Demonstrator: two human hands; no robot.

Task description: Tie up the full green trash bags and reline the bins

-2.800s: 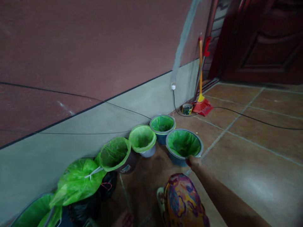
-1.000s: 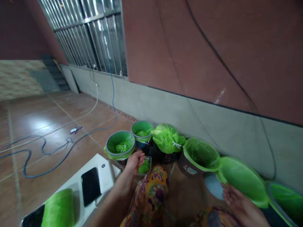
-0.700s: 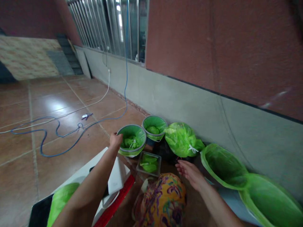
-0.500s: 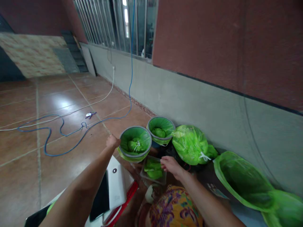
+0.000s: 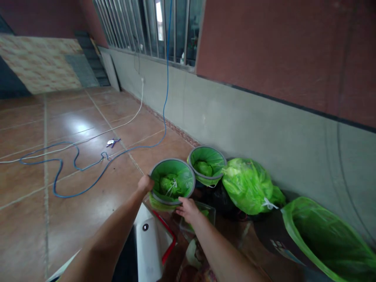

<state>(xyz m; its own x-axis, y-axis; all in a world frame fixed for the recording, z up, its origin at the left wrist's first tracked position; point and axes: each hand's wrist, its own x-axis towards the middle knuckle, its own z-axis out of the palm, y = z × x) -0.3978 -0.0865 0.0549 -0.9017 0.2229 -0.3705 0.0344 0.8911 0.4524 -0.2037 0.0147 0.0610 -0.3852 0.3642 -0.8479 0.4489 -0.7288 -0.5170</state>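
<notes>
Apparently at the step of taking hold of a green-lined bucket [image 5: 183, 178], low centre of the frame. With the left hand [image 5: 145, 183], gripping the bucket's left rim; with the right hand [image 5: 189, 209], touching the lower right rim, impossible to tell whether clamped. Set between both hands, with a tied green bag [image 5: 167, 185] inside. For any shift, likely to need a firm, even two-handed grip.

Left hand [image 5: 145, 183] is curled; right hand [image 5: 189, 210] holds thumb [image 5: 182, 200] above fingers [image 5: 180, 212].
</notes>
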